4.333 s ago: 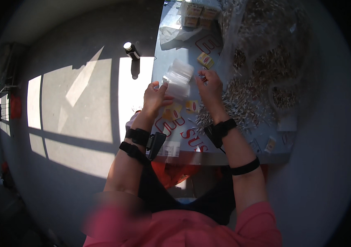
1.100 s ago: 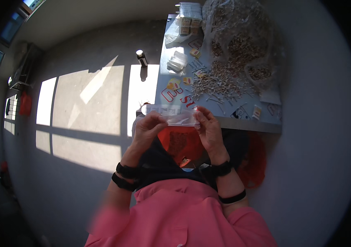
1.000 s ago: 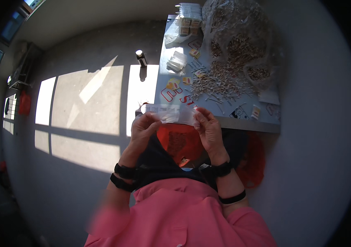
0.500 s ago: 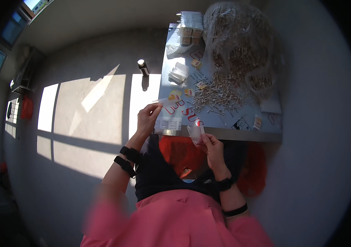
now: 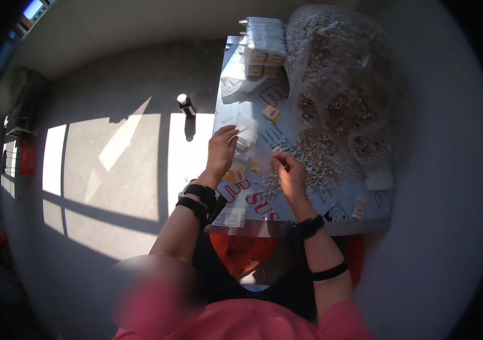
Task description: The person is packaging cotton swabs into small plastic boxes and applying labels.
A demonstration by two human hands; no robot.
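My left hand reaches over the left part of the table with its fingertips closed on a thin clear plastic bag. Right under it lies a small pile of clear plastic bags. To the right, my right hand pinches a translucent plastic bag that extends toward the left hand; its outline is faint. Beyond and beside my right hand spreads a heap of loose cotton swabs. Small yellow-and-white cards lie near my left wrist, and another yellow card is farther back.
A big clear bag full of cotton swabs fills the table's back right. Stacked packs stand at the back left. A dark bottle with a white cap is on the floor left of the table. Red-orange bags hang beneath the front edge.
Both hands have moved forward over the table from its front edge. My left hand is now at the bag pile, and my right hand has come up beside the loose swabs.
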